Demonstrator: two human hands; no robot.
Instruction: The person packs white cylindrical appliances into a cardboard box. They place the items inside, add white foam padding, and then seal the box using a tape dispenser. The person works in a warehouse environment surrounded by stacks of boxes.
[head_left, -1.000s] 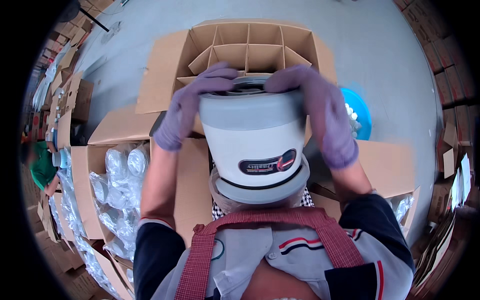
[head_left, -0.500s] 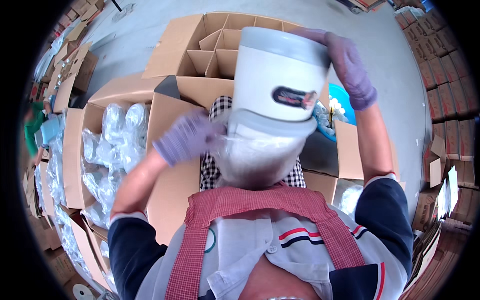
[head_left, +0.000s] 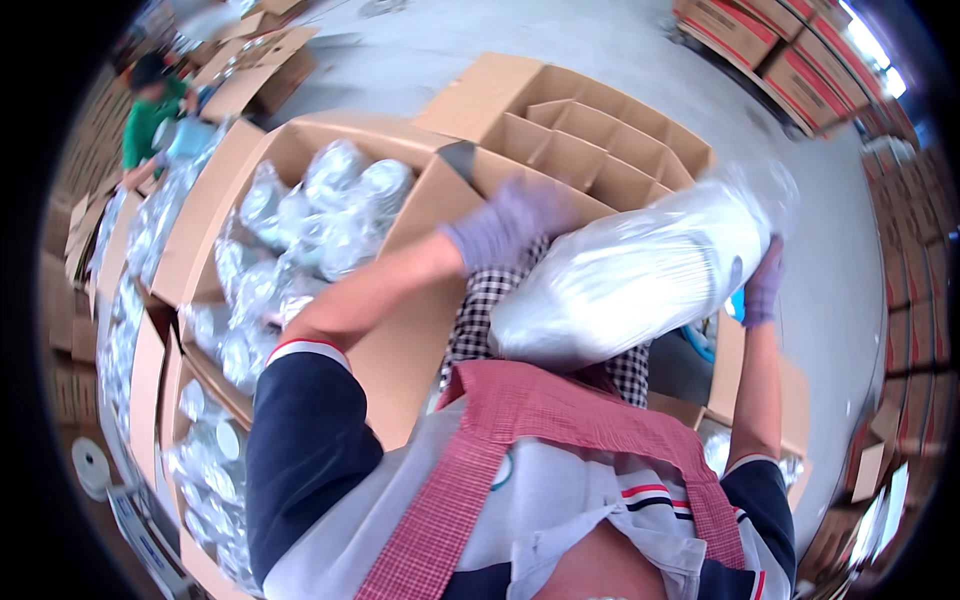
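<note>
A large white and grey container in a clear plastic bag (head_left: pixel 630 280) lies tilted over my lap, its upper end pointing to the far right. At that end my right hand (head_left: pixel 764 287), in a purple glove, grips its side; the fingers are partly hidden behind it. My left hand (head_left: pixel 518 222), gloved the same way, is just left of the container, in front of the divided carton. Motion smears its fingers, so I cannot tell whether it touches the bag. Beneath the container shows a black-and-white checked cloth (head_left: pixel 490 310) over my legs.
Beyond my hands stands an open carton with cardboard dividers (head_left: pixel 590 125). On my left an open carton (head_left: pixel 290 140) holds several bagged pieces. A blue basin (head_left: pixel 698 342) is partly hidden at right. A person in green (head_left: pixel 150 125) works at far left; stacked cartons (head_left: pixel 910 280) line the right.
The container has tipped from upright to slanting right, and the plastic bag now covers it. My left hand has moved away from me and to the right. The view has turned leftward.
</note>
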